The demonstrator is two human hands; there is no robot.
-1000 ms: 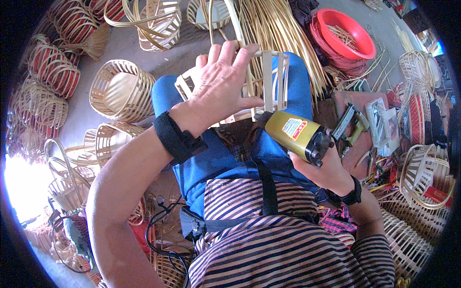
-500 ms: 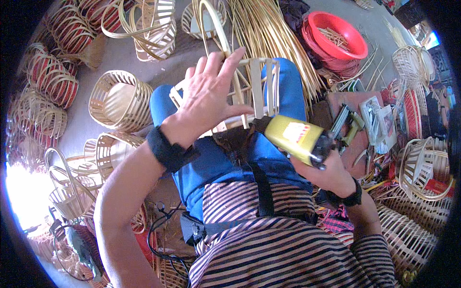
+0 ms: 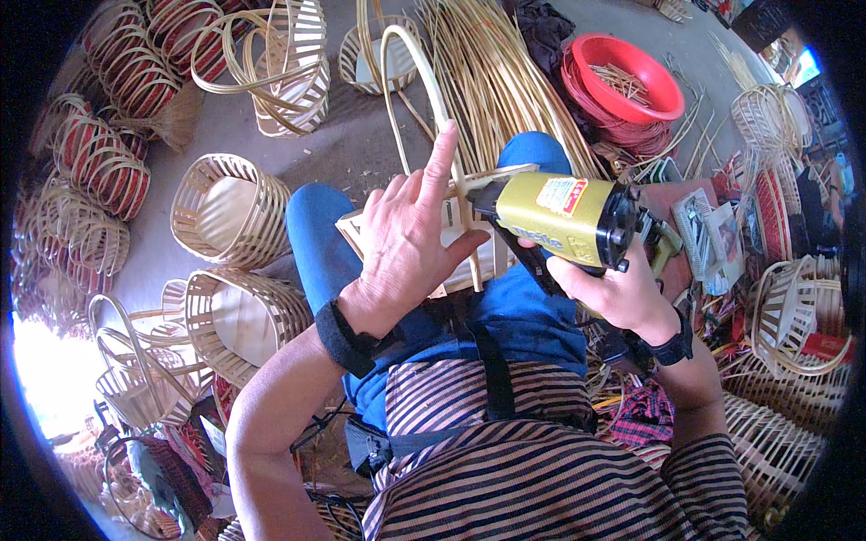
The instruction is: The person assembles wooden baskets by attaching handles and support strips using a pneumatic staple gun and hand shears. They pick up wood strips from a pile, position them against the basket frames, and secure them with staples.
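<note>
Right hand wraps the yellow nail gun, fingers closed round its grip, nose pointing at the basket on the lap. Left hand lies on the basket, fingers spread, index raised along the bent handle strip, thumb close to the gun nose. The basket rests across the blue knees, handle arching up and away.

To do this well: press the strip flat on the rim, set the nose square, keep thumb and fingers out of the firing line.

Around: finished baskets left, loose strips ahead, red basin upper right.
</note>
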